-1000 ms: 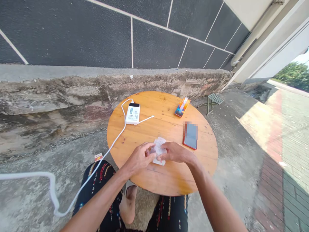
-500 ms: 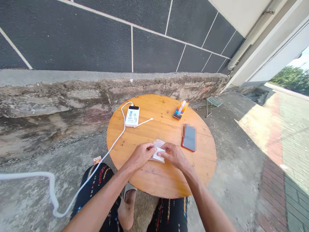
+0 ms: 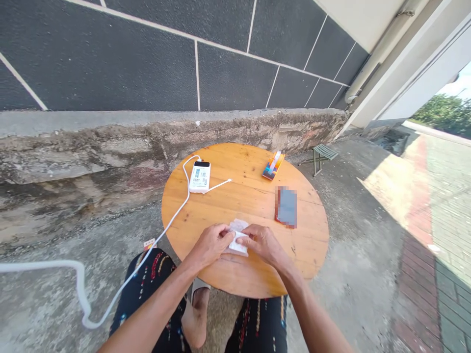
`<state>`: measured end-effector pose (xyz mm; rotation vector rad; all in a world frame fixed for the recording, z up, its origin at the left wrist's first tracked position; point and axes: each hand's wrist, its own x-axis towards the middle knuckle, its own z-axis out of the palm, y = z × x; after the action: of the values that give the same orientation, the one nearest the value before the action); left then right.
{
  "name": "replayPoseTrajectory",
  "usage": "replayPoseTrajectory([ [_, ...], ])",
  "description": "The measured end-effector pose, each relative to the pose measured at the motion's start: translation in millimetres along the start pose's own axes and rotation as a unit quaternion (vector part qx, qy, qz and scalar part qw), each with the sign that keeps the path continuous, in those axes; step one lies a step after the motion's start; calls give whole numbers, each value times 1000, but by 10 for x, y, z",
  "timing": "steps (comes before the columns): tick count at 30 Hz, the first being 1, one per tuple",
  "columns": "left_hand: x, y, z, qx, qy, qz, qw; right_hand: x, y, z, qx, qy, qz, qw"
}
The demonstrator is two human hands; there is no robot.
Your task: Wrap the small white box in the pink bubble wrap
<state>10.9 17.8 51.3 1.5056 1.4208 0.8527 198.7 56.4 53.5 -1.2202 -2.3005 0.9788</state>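
Observation:
A small white packet [image 3: 239, 243] with a clear, crinkled plastic wrap [image 3: 239, 224] lies low over the near middle of a round wooden table [image 3: 235, 196]. My left hand [image 3: 215, 241] pinches its left side between thumb and fingers. On the right side, my right hand [image 3: 262, 241] grips it the same way, thumb on top. Fingertips of both hands are close together, and they cover the packet's edges.
A white power bank [image 3: 200, 176] with a white cable [image 3: 176, 214] is at the table's back left. An orange tape dispenser [image 3: 273, 165] stands back right, a partly pixelated phone [image 3: 287, 208] nearer. Behind the table are a wall [image 3: 147, 73] and a folding stool [image 3: 321, 154].
Both hands and the packet have shifted slightly nearer to me and a little left. My grip on it remains. The whole view has moved slightly.

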Motion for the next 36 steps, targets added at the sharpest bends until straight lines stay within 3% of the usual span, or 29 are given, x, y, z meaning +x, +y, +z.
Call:
replayPoseTrajectory([
  [3,-12,-30,22,27,11,19,999,-41,-40,27,-22,17,4,1000],
  [6,-68,-62,93,87,96,49,990,-36,-44,35,-35,17,-1,999],
  [9,-179,-97,191,148,166,126,967,-34,-50,44,-53,37,-14,998],
  [12,-258,-127,255,196,154,218,944,-63,-63,48,-57,47,-30,997],
  [15,-256,-140,255,218,144,252,932,-104,-30,26,-26,50,-44,997],
  [20,-222,-118,203,225,125,246,934,-18,166,-56,33,153,35,987],
  [26,-234,-127,207,225,127,235,937,345,226,-87,-51,93,85,991],
  [36,-223,-126,206,213,120,229,942,608,248,83,-27,96,114,988],
])
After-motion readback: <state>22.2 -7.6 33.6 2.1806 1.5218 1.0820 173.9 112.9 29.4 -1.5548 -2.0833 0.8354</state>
